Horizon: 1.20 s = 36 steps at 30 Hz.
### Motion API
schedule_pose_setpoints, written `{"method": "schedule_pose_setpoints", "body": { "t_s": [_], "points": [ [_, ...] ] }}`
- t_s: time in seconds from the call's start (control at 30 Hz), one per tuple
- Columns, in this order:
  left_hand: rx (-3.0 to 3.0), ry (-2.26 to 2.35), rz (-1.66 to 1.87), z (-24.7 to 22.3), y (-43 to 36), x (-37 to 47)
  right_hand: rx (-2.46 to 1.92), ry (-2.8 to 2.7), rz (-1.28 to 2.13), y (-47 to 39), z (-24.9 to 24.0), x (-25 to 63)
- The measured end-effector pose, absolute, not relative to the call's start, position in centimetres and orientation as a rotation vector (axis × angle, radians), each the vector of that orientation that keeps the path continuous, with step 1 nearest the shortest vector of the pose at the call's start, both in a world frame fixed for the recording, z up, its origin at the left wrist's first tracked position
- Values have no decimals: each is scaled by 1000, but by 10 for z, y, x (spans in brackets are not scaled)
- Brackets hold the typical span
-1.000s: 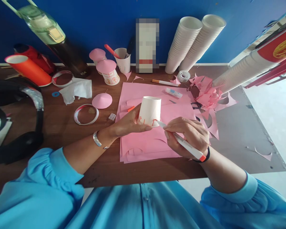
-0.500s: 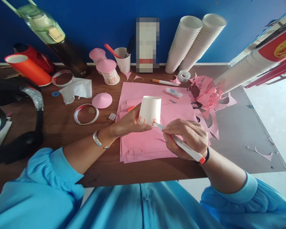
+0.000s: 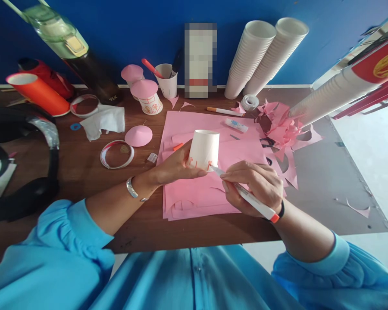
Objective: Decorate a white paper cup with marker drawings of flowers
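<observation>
A white paper cup (image 3: 204, 146) is held in my left hand (image 3: 177, 165), fingers behind it and thumb along its lower edge. Small orange flower and line drawings run along the cup's lower part. My right hand (image 3: 257, 186) is closed around a white marker (image 3: 254, 202) with an orange end, its tip at the cup's lower right. Beneath both hands lie stacked pink paper sheets (image 3: 194, 200). Farther back on the left stands a drawn-on cup (image 3: 151, 105) under a pink cone roof (image 3: 144, 88), with a similar one behind it.
A loose pink cone (image 3: 138, 136) and a tape roll (image 3: 117, 154) lie left. Behind are a pen cup (image 3: 167, 86), a glue tube (image 3: 236, 125) and tall cup stacks (image 3: 250, 56). Pink scraps (image 3: 283, 129) and partly hidden scissors (image 3: 267, 142) sit right; headphones (image 3: 48, 142) are far left.
The cup and the marker tip have shifted very slightly to the right. Both hands keep their holds.
</observation>
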<state>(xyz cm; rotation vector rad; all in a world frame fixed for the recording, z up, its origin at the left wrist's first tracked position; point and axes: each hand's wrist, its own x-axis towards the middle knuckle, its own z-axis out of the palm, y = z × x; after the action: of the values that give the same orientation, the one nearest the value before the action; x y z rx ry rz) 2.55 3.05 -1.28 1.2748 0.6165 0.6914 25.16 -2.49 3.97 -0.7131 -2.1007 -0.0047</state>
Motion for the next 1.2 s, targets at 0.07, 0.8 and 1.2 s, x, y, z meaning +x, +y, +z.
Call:
{"method": "schedule_pose_setpoints", "body": {
  "t_s": [0.07, 0.8, 1.2],
  "points": [
    [1275, 610, 700, -13, 31, 25, -717, -2091, -1, -25, 39, 251],
    [1331, 591, 695, -7, 31, 27, -707, -2111, 35, -25, 37, 253],
    [1268, 615, 686, -14, 31, 26, -703, -2094, 38, -24, 37, 250]
  ]
}}
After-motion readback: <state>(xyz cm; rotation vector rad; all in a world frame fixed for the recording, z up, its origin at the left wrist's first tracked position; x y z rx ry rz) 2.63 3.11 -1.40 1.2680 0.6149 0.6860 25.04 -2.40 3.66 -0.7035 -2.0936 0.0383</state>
